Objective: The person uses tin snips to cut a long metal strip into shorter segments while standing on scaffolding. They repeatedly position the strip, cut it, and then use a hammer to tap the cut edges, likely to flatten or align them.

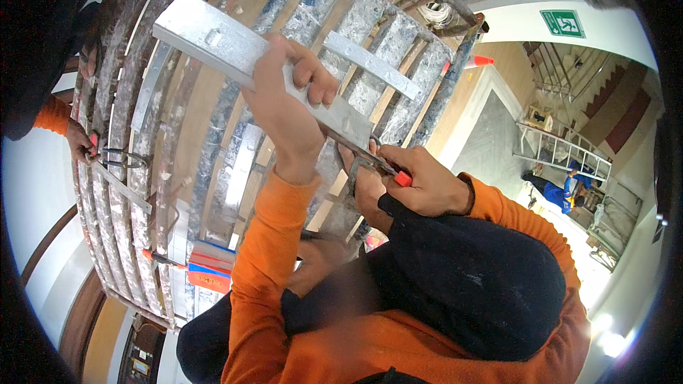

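My left hand [288, 110] is wrapped round a shiny galvanized metal channel [213, 39], which slants from the upper left down toward the middle. At its lower end, my right hand [430, 188] is closed round a cutting tool with a red handle [403, 178], which looks like tin snips. The tool's jaws are against the end of the channel, partly hidden by my fingers. Just below sits a foot in a sandal [366, 185]. Loose metal strips [373, 64] lie on the paint-splattered slatted platform [334, 0] underneath.
At the left, another person's hand [78, 141] is by red-handled pliers [124, 158] and a metal strip [124, 188]. A red and blue box [210, 268] lies near my knee. Scaffold poles [117, 107] run along the left. A person in blue [558, 190] is far below right.
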`<state>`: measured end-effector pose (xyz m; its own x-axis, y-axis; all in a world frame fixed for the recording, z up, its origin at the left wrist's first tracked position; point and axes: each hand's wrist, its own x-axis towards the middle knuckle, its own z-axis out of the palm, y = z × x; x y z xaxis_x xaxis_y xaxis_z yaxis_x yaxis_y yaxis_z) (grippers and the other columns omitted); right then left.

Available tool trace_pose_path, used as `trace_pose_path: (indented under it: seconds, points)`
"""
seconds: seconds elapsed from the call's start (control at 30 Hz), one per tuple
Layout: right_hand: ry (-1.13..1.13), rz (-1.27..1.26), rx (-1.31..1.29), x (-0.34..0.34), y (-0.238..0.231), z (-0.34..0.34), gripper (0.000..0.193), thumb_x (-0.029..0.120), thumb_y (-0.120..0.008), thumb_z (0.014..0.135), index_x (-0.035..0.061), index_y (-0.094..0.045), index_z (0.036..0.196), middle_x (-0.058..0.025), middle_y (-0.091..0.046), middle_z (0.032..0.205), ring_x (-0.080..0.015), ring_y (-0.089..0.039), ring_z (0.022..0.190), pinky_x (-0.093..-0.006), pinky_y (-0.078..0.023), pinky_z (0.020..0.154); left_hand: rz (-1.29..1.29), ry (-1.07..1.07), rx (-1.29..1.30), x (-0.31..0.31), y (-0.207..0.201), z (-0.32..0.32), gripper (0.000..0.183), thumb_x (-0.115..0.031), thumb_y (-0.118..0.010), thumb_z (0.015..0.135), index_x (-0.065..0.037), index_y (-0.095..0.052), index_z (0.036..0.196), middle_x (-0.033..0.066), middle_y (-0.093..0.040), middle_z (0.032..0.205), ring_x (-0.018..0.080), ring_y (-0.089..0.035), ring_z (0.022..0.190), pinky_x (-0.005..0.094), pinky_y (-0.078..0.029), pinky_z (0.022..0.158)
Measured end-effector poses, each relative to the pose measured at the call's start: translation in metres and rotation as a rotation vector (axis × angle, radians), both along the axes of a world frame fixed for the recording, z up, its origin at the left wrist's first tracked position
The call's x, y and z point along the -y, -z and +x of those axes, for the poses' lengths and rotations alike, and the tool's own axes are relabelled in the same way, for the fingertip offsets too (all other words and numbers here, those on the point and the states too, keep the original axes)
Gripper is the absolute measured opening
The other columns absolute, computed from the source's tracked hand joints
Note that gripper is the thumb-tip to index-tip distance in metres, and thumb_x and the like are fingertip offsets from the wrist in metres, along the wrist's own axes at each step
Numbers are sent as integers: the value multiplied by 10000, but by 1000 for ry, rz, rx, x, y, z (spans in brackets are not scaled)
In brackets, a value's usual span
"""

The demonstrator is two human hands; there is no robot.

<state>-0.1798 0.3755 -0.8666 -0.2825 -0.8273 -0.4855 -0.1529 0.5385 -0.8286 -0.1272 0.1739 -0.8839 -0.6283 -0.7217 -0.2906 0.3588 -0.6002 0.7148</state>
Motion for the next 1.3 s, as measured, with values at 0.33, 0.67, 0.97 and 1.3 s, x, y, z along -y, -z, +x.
trace_pose_path:
  seconds: [0.33, 0.67, 0.97, 1.3]
  points:
    - [-167, -42, -184, 8, 3, -14, 511, 170, -574, 878, -46, -487, 1333, -318, -610, 1118, -483, -596, 1030, -500, -482, 891, 70, -22, -281, 19, 24, 4, 225, -314, -503, 981, -122, -441, 879, -1, -357, 665, 125, -359, 501, 311, -365, 495]
    - [-367, -186, -68, 26, 17, -38, 617, 206, -636, 880, -66, -447, 1400, -294, -579, 1213, -461, -550, 1146, -496, -444, 989, -5, -374, -167, 34, 6, 33, 205, -292, -510, 978, -110, -440, 915, 19, -370, 665, 145, -367, 497, 344, -388, 503]
    - [-364, 217, -5, 71, 15, -62, 518, 241, -647, 943, -37, -524, 1362, -191, -676, 1036, -251, -639, 943, -392, -525, 844, -235, -181, -573, 37, -61, 59, 255, -346, -529, 1000, -129, -418, 926, 29, -384, 653, 154, -373, 505, 341, -388, 509]
    - [-327, 250, 238, 196, -8, -48, 413, 241, -610, 952, -4, -563, 1281, -128, -672, 1000, -196, -621, 918, -359, -525, 800, -34, -479, -720, 46, -132, 83, 162, -237, -596, 1023, -101, -510, 1008, -1, -462, 713, 96, -453, 567, 270, -398, 474]
